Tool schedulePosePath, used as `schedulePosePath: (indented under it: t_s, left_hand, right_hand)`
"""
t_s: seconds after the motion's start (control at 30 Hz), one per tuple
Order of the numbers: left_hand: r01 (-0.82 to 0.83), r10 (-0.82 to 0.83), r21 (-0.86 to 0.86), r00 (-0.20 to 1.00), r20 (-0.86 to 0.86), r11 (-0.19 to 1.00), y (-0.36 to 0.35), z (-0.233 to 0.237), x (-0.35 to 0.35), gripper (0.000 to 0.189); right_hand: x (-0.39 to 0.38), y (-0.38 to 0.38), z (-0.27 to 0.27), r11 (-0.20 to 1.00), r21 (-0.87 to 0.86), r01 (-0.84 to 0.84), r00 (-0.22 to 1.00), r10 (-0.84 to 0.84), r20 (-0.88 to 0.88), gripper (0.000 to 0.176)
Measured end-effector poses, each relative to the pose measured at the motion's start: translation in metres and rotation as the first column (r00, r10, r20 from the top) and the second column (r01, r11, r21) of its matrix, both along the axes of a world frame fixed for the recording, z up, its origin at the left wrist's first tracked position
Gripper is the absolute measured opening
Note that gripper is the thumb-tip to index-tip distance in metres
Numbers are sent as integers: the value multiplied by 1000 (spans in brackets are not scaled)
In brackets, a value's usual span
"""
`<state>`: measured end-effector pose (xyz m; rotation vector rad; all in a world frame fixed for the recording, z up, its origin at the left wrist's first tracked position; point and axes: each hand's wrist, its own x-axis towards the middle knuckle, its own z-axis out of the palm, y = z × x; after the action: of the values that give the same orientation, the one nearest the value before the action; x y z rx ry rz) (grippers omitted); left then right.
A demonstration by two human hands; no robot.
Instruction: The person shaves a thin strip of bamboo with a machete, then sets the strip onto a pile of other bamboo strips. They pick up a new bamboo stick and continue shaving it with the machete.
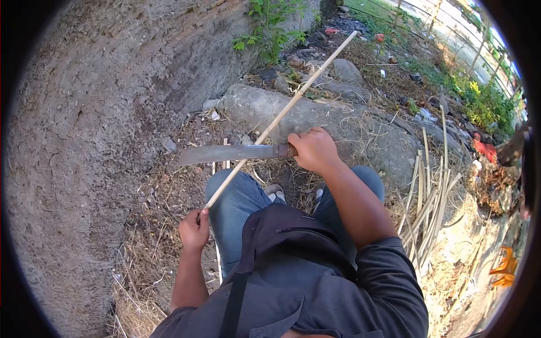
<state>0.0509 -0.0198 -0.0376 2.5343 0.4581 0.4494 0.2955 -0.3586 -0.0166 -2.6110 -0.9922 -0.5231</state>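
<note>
My left hand (194, 230) is closed around the lower end of a long, pale bamboo strip (280, 116), which slants up and away to the right. In my right hand (313, 150) is the dark handle of a machete (231, 153). Its broad grey blade points left and lies across the strip, a little above my left knee. One joint shows on the strip beyond the blade.
A rough wall (84, 141) rises on the left. A large stone (265, 110) lies ahead of my knees. Several split bamboo strips (425, 208) rest in a bundle to my right. Shavings cover the ground, and a green plant (273, 31) grows by the wall.
</note>
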Motion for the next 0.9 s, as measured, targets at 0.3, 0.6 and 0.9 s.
schedulePosePath:
  t_s: [0.3,0.6,0.9]
  left_hand:
    - [-51,48,81,998,30,995,26,3,-22,35]
    - [-20,21,-19,998,60,1000,2,-7,9,36]
    - [-40,40,152,999,5,988,35,1,-29,37]
  right_hand:
    - [30,-35,6,881,149,449,881,-410,-235,23]
    - [0,-2,-1,1000,-1,-28,999,28,41,29]
    - [30,-36,-3,884,118,453,876,-417,-244,20]
